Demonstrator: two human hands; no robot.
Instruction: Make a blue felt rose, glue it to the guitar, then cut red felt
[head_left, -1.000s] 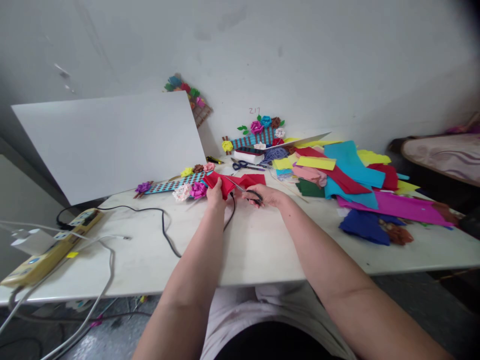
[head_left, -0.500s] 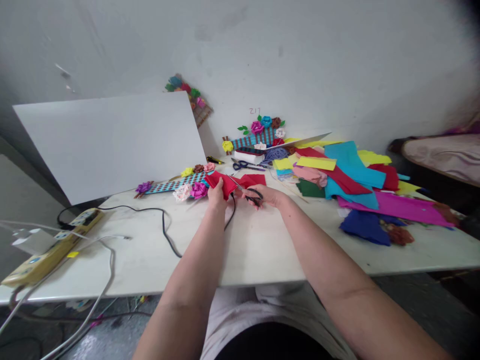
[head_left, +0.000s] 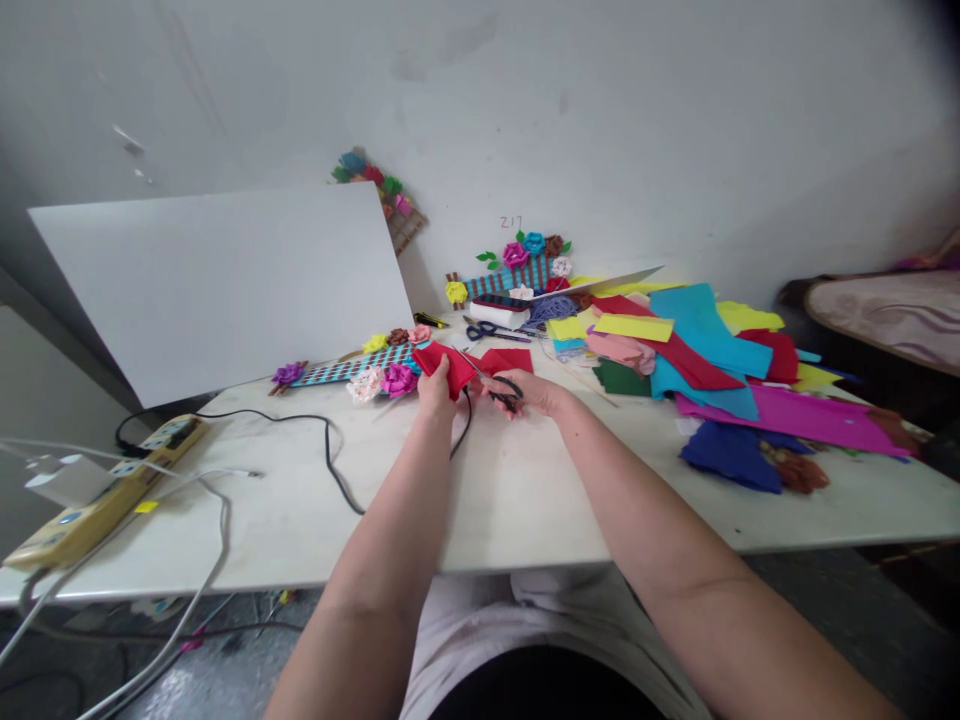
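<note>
My left hand is closed on a folded piece of red crepe paper, held a little above the table. In my right hand is a pair of black-handled scissors, fingers through the loops. The scissors' blades lie across the red paper, pointing up and left. Another stretch of red paper shows just behind my right hand; whether it joins the held piece I cannot tell. Left of my left hand lies a woven blue-and-brown strip with paper flowers, among them a magenta flower.
Crepe paper sheets in many colours pile up on the right. Dark-blue scissors and a white box sit at the back. A white board leans on the wall. A power strip with cables occupies the left side.
Both hands, the red paper and the scissors stay in nearly the same place. Only a very slight shift of the whole view is visible.
</note>
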